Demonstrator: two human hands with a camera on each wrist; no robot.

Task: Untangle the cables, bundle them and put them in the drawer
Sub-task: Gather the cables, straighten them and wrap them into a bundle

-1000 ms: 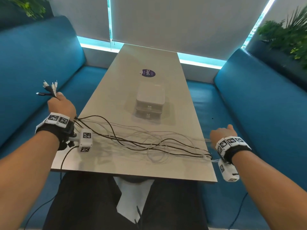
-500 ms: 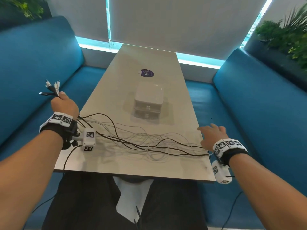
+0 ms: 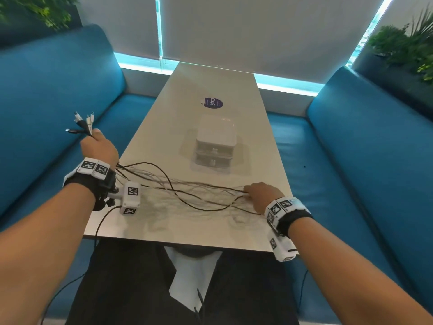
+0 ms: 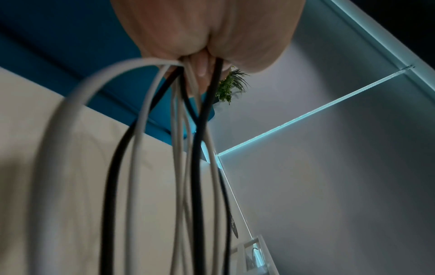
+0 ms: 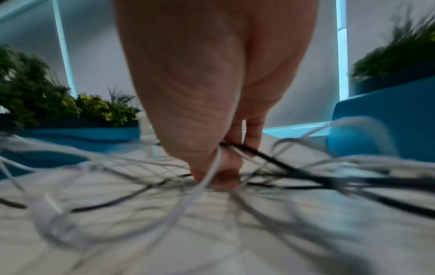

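Several thin black and white cables (image 3: 187, 193) lie spread across the near part of the table (image 3: 210, 85). My left hand (image 3: 99, 146) is raised off the table's left edge and grips one end of the bunch, plugs (image 3: 82, 123) sticking out above the fist; in the left wrist view the cables (image 4: 195, 130) hang from the closed fingers. My right hand (image 3: 260, 195) is down on the table at the right and pinches the strands; in the right wrist view its fingertips (image 5: 226, 176) close on cables (image 5: 212, 173). A small white two-drawer box (image 3: 215, 146) stands mid-table, both drawers closed.
A round purple sticker (image 3: 213, 103) sits beyond the drawer box. Blue benches (image 3: 58, 90) flank the table on both sides. Plants (image 3: 407, 43) stand behind the right bench. A camera lead (image 3: 103, 221) hangs off the near table edge.
My right hand has come from beyond the table's right edge leftward onto the table and taken hold of the cables. The left hand kept its grip and rose slightly.
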